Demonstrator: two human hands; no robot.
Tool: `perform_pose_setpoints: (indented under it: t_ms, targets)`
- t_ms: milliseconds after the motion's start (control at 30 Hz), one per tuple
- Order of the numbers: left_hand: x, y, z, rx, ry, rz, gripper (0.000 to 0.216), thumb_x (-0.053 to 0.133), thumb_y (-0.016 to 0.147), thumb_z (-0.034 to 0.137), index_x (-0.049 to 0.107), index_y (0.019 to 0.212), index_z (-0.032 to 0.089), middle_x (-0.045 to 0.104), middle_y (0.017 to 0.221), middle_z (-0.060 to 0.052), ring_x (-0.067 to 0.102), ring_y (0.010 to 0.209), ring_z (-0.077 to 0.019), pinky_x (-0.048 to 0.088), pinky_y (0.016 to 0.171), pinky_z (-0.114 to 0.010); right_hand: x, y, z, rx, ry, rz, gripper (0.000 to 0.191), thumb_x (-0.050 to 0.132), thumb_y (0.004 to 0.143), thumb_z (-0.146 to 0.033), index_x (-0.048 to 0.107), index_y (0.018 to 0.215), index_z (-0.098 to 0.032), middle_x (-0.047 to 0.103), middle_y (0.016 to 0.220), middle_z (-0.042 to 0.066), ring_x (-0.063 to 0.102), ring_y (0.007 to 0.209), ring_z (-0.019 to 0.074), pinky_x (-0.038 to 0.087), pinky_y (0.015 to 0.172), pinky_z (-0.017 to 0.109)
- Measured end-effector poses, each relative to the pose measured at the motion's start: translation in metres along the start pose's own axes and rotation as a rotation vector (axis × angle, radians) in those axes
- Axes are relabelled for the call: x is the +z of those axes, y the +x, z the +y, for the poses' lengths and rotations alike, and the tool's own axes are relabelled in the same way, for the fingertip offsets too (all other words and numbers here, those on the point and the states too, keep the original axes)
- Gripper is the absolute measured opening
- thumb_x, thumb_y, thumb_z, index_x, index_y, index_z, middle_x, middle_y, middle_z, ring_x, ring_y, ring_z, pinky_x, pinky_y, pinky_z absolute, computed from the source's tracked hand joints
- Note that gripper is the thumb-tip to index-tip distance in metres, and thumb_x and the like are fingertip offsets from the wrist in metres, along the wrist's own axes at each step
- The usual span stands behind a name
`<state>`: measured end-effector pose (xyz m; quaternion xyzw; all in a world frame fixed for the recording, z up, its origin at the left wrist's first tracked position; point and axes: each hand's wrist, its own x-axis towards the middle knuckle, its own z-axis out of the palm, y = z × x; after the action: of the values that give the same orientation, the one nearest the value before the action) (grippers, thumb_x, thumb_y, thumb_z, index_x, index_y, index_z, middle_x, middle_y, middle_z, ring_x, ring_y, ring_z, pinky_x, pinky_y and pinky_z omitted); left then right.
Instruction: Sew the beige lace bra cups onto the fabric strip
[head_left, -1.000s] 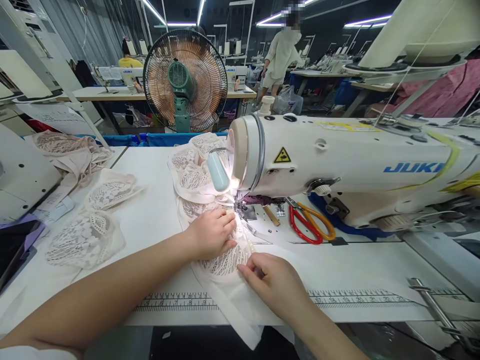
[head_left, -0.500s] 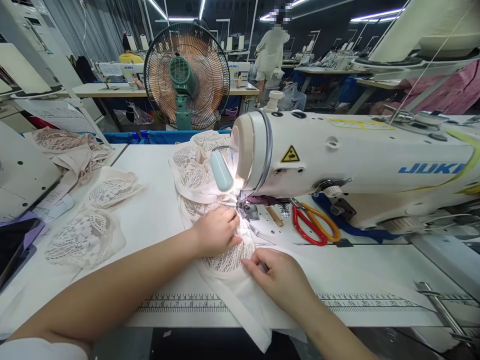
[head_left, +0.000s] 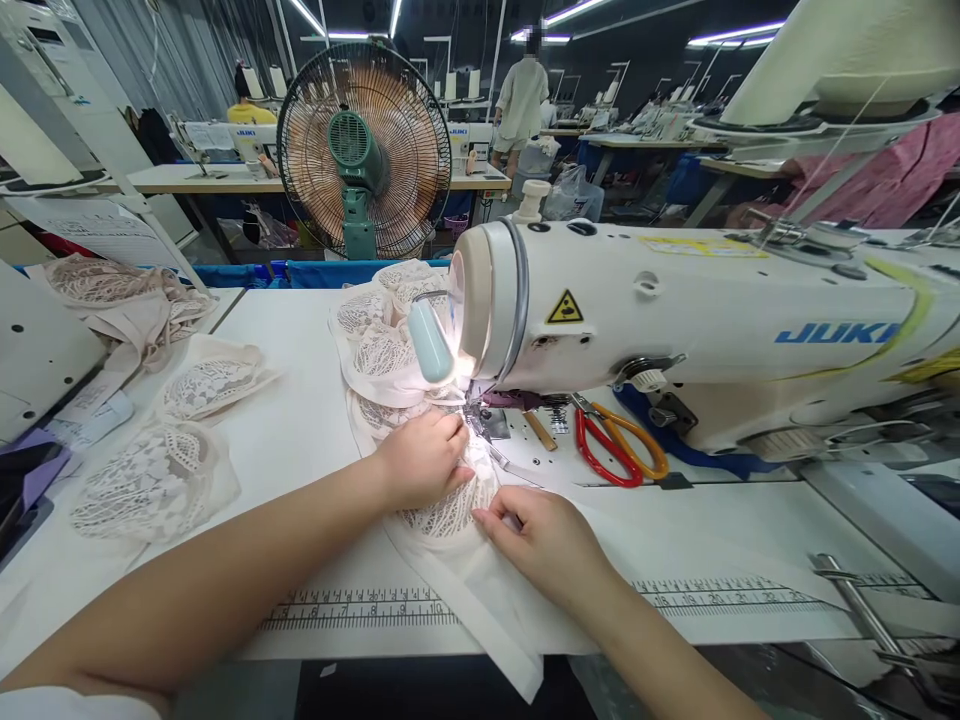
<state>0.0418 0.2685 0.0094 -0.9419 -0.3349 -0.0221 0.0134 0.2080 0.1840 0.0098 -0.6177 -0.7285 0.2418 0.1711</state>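
A cream lace bra point(head_left: 442, 515) lies under the needle area of a white sewing machine point(head_left: 600, 300), its fabric band hanging over the table's front edge. My left hand point(head_left: 424, 458) presses on the lace right beside the presser foot point(head_left: 476, 410), fingers curled together on the fabric. Lower and to the right, my right hand point(head_left: 536, 535) pinches the bra's edge between thumb and fingers. More joined lace cups point(head_left: 382, 350) are heaped behind the needle, next to the lit lamp point(head_left: 430, 342).
Red-and-orange scissors point(head_left: 619, 445) lie right of the needle plate. Other lace cups point(head_left: 154, 480) rest at the left, with a beige lace pile point(head_left: 127, 300) behind. A ruler strip point(head_left: 360, 608) runs along the front edge. Beyond stand a large fan point(head_left: 364, 150) and a person point(head_left: 523, 100).
The whole view has shifted slightly, so things sit a little further left. Both hands keep nearly the same hold on the bra. The person in the background has moved slightly.
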Motion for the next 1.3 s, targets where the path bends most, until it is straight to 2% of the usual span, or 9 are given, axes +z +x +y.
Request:
perform_pose_setpoints:
  t_ms: [200, 367, 500, 600, 667, 733, 800, 1033, 1300]
  targets:
    - [0.001, 0.004, -0.010, -0.023, 0.017, -0.008, 0.050, 0.046, 0.088, 0.038, 0.051, 0.122, 0.003, 0.053, 0.124, -0.019, 0.050, 0.110, -0.0321, 0.044, 0.091, -0.043, -0.006, 0.006, -0.004, 0.035, 0.043, -0.064, 0.023, 0.048, 0.082, -0.030, 0.048, 0.061, -0.021, 0.060, 0.064, -0.001, 0.052, 0.063, 0.0153, 0.031, 0.054, 0.025]
    - [0.000, 0.006, -0.018, -0.031, 0.014, 0.037, 0.043, 0.050, 0.086, 0.035, 0.056, 0.117, 0.006, 0.057, 0.119, -0.018, 0.052, 0.108, -0.0311, 0.044, 0.091, -0.043, -0.009, 0.010, -0.004, 0.024, 0.095, -0.091, 0.017, 0.049, 0.082, -0.028, 0.054, 0.067, -0.021, 0.062, 0.070, -0.001, 0.055, 0.069, 0.0169, 0.035, 0.058, 0.026]
    - [-0.006, -0.007, -0.021, -0.023, 0.022, 0.062, 0.032, 0.042, 0.089, 0.025, 0.058, 0.115, 0.018, 0.057, 0.119, -0.014, 0.055, 0.105, -0.0271, 0.047, 0.085, -0.041, -0.016, 0.006, -0.001, 0.008, 0.059, -0.131, 0.012, 0.050, 0.081, -0.027, 0.059, 0.075, -0.022, 0.062, 0.076, 0.001, 0.056, 0.072, 0.0177, 0.038, 0.061, 0.027]
    - [-0.015, -0.025, -0.016, 0.004, 0.027, -0.015, 0.030, 0.040, 0.091, 0.027, 0.061, 0.112, 0.022, 0.055, 0.124, -0.012, 0.048, 0.116, -0.0289, 0.041, 0.093, -0.046, -0.021, 0.001, 0.003, -0.041, -0.019, -0.178, 0.015, 0.050, 0.082, -0.025, 0.063, 0.088, -0.022, 0.062, 0.083, 0.003, 0.056, 0.077, 0.0193, 0.040, 0.065, 0.029]
    - [-0.022, -0.037, -0.011, -0.012, 0.018, -0.091, 0.041, 0.047, 0.087, 0.045, 0.056, 0.120, 0.022, 0.046, 0.136, -0.013, 0.034, 0.129, -0.0344, 0.031, 0.100, -0.055, -0.022, -0.001, 0.007, -0.083, -0.071, -0.191, 0.024, 0.049, 0.083, -0.025, 0.062, 0.102, -0.022, 0.063, 0.087, 0.005, 0.057, 0.080, 0.0209, 0.041, 0.067, 0.031]
    - [-0.028, -0.044, -0.007, -0.073, -0.003, -0.191, 0.074, 0.054, 0.074, 0.066, 0.044, 0.132, 0.022, 0.031, 0.146, -0.014, 0.019, 0.135, -0.0391, 0.020, 0.103, -0.064, -0.021, -0.002, 0.008, -0.111, -0.126, -0.194, 0.030, 0.048, 0.084, -0.024, 0.059, 0.111, -0.021, 0.063, 0.088, 0.006, 0.058, 0.081, 0.0222, 0.041, 0.067, 0.032]
    - [-0.030, -0.046, -0.004, -0.135, -0.025, -0.289, 0.093, 0.056, 0.064, 0.074, 0.035, 0.138, 0.022, 0.020, 0.150, -0.013, 0.011, 0.137, -0.0403, 0.012, 0.103, -0.068, -0.020, -0.002, 0.008, -0.118, -0.187, -0.199, 0.031, 0.047, 0.085, -0.023, 0.059, 0.113, -0.021, 0.063, 0.087, 0.007, 0.059, 0.080, 0.0229, 0.040, 0.066, 0.032]
    - [-0.031, -0.035, -0.013, -0.263, -0.071, -0.379, 0.093, 0.057, 0.065, 0.071, 0.030, 0.141, 0.025, 0.007, 0.153, -0.008, 0.003, 0.139, -0.0362, 0.009, 0.104, -0.067, -0.024, 0.006, 0.002, -0.111, -0.269, -0.201, 0.029, 0.046, 0.085, -0.023, 0.061, 0.109, -0.022, 0.064, 0.080, 0.005, 0.059, 0.075, 0.0221, 0.034, 0.057, 0.028]
    - [-0.037, -0.019, -0.034, -0.452, -0.092, -0.379, 0.090, 0.059, 0.063, 0.068, 0.033, 0.140, 0.029, 0.010, 0.153, -0.008, 0.022, 0.133, -0.0408, 0.022, 0.102, -0.062, -0.025, 0.024, 0.005, -0.057, -0.259, -0.190, 0.037, 0.042, 0.085, -0.030, 0.056, 0.120, -0.027, 0.070, 0.088, 0.004, 0.062, 0.080, 0.0231, 0.031, 0.055, 0.027]
